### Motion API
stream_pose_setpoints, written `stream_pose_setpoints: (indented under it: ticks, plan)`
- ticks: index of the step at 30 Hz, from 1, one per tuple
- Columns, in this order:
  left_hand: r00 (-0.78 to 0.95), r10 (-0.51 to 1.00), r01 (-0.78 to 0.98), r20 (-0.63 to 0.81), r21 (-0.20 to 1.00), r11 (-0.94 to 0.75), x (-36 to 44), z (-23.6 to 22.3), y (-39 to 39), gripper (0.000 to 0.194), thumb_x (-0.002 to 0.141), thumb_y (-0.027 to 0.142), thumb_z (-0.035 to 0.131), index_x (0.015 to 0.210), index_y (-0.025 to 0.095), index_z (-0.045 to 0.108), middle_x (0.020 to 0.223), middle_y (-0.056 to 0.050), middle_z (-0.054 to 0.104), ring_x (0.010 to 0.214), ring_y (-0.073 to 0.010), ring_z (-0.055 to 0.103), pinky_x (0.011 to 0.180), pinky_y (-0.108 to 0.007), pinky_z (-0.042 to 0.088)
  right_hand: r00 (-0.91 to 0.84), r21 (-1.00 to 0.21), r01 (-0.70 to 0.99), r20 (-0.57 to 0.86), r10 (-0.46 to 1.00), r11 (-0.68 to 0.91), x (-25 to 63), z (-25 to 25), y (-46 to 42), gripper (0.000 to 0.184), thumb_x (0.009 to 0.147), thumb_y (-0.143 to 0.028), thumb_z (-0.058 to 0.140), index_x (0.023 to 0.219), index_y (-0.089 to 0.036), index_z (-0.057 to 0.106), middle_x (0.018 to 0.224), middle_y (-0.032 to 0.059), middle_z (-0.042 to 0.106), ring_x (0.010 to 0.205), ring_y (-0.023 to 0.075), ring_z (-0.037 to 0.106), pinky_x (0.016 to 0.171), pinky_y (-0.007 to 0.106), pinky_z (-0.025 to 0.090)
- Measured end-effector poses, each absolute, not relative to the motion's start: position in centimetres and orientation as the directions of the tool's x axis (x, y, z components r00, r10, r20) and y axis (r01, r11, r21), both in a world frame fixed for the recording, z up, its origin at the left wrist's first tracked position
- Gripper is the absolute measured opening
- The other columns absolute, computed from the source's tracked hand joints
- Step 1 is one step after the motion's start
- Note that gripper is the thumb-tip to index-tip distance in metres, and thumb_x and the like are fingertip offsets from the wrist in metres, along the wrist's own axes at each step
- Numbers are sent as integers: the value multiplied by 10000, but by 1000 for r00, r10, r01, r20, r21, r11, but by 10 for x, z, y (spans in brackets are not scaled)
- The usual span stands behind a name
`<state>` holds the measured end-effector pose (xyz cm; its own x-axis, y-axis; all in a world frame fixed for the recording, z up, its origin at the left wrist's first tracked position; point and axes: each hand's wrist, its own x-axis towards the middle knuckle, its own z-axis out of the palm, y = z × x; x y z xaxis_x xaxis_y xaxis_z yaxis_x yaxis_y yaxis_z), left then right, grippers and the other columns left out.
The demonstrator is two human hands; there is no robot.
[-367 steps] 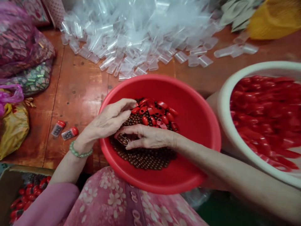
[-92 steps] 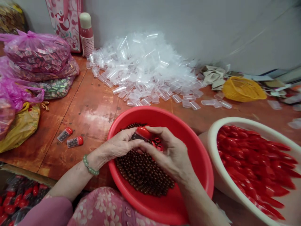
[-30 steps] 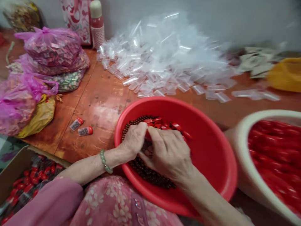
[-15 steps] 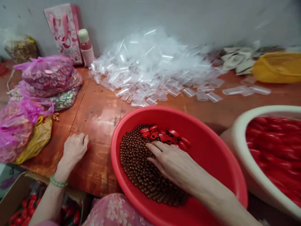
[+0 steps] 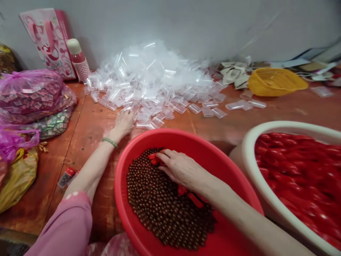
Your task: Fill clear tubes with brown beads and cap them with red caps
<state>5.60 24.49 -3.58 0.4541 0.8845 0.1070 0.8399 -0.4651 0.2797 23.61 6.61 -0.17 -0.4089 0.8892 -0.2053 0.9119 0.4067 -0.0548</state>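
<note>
**A:** ok, where's everything sitting right now?

**B:** The red plastic basin (image 5: 229, 186) is sitting at 6 o'clock on the wooden bench (image 5: 80, 117). It's holding a big mound of brown beads (image 5: 165, 213), with just a few red plastic pieces (image 5: 195, 200) lying among them.

**A:** how far along is it looking?

**B:** Looks like plenty is left, tbh. A huge heap of clear plastic tubes (image 5: 149, 78) is spilling across the bench at 12 o'clock, and the white basin (image 5: 246, 156) at 4 o'clock is brimming with red pointed caps (image 5: 295, 167). Only one filled tube (image 5: 66, 176) with a red cap is showing, lying at 8 o'clock.

**A:** and the hands?

**B:** The right hand (image 5: 181, 170) is lying across the beads, its fingers (image 5: 165, 155) loosely together and not pinching anything, just touching the beads and a red piece. The left hand (image 5: 124, 124), wearing a green bead bracelet (image 5: 109, 142), is reaching out to the edge of the tube heap. Its fingers (image 5: 125, 115) are slightly spread among the tubes, but I can't tell if they're gripping one.

**A:** anything else around?

**B:** A yellow basket (image 5: 275, 82) is sitting at 2 o'clock, and pink plastic bags (image 5: 32, 96) are bulging at 9 o'clock.
</note>
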Motion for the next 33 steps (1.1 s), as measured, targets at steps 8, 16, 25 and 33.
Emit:
stream_pose_setpoints:
  ticks: [8,16,25,33]
  plan:
    - [405,908,822,109,393,-413,72,-71,243,273,902,198,435,1097,103,601,1300,-213,484,1186,-325,435,994,-463,349,-435,-136,900,-243,867,414,225,-12,88,253,939,-249,476,1085,-131,646,1068,130,653,975,242,609,820,344,460]
    - [313,943,660,114,687,-303,23,-58,191,337,892,224,466,1193,97,552,1087,-143,647,987,-193,606,878,-337,482,-445,-130,896,-283,850,426,231,-8,76,175,855,-97,514,922,-122,673,970,128,678,912,232,640,776,328,447]
    - [366,905,-56,216,976,-211,-1,16,97,621,737,248,752,1305,225,501,1224,-115,651,1142,-207,614,991,-363,497,-357,-780,601,-68,932,173,223,34,51,271,870,-342,597,1055,-151,645,989,88,695,882,200,644,797,347,488]
    - [372,867,-34,331,938,-344,31,26,37,582,873,146,575,1413,264,393,1349,-104,583,1248,-199,556,1060,-359,458,-308,-921,-329,-104,946,-208,191,25,31,318,704,-375,760,940,-193,647,921,13,683,812,132,627,782,294,500]
